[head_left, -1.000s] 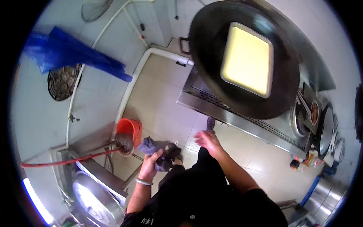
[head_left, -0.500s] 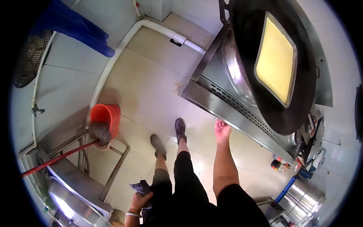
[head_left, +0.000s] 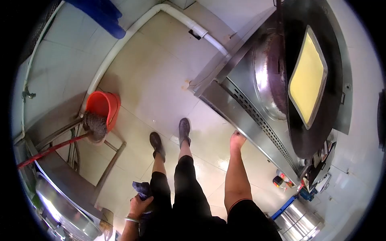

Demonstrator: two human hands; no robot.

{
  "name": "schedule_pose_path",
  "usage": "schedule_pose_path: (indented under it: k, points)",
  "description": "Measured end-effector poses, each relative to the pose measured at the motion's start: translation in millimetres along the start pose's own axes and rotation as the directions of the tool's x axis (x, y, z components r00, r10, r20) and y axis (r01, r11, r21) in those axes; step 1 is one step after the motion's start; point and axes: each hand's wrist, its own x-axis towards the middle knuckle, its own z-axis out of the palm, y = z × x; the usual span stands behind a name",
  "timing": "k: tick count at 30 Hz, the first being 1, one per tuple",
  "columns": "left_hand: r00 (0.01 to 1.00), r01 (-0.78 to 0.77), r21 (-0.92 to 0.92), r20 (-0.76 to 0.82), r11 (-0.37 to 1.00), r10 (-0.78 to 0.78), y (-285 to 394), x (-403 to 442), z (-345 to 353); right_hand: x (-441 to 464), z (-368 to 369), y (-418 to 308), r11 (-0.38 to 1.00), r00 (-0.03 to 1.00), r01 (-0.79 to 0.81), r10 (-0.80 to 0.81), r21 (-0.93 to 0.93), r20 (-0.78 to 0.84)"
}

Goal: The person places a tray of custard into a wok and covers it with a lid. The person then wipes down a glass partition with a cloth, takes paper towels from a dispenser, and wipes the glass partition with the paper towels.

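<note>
My left hand (head_left: 138, 205) is closed around a bunched dark grey-purple cloth (head_left: 142, 189), low beside my left leg. My right hand (head_left: 237, 140) reaches forward to the lower front edge of the steel stove (head_left: 241, 124). Its fingers look curled in against that edge, and whatever they grip is hidden. On the stove, a big black wok (head_left: 297, 140) holds a tilted-looking, diamond-shaped metal tray (head_left: 323, 80). Inside the tray lies a smooth, pale yellow layer (head_left: 309, 80).
At left, a red bucket (head_left: 114, 105) stands with a mop (head_left: 95, 125) leaning over it. A metal-legged stand (head_left: 110, 170) and steel basin (head_left: 60, 205) are lower left. A steel pot (head_left: 299, 221) sits lower right. White pipe (head_left: 120, 48) runs along the wall.
My right hand's fingers, spread palm up before, are now curled at the stove's edge. The view has shifted, so the stove and tray sit farther right. The cloth stays in my left hand.
</note>
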Motion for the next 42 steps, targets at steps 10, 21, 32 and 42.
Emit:
schedule_pose_path:
  k: [10, 21, 32, 42]
  points:
    - [0.994, 0.043, 0.051, 0.098, 0.998, -0.048, 18, -7, 11, 0, 6, 6, 0.883, 0.936, 0.271, -0.335, -0.384, -0.111]
    - [0.992, 0.107, -0.225, -0.037, 0.968, -0.118, -45, 5, 15, -49, -10, -80, 0.330, 0.800, -0.532, 0.498, 0.779, 0.335]
    - [0.998, 0.060, -0.089, 0.042, 0.994, -0.056, -31, 0, 22, -53, 19, -136, 0.028, 0.789, -0.611, 0.105, 0.791, 0.606]
    - [0.985, 0.168, -0.311, 0.086, 0.935, -0.149, -61, 10, 38, -30, 36, -129, 0.191, 0.823, -0.569, 0.128, 0.800, 0.554]
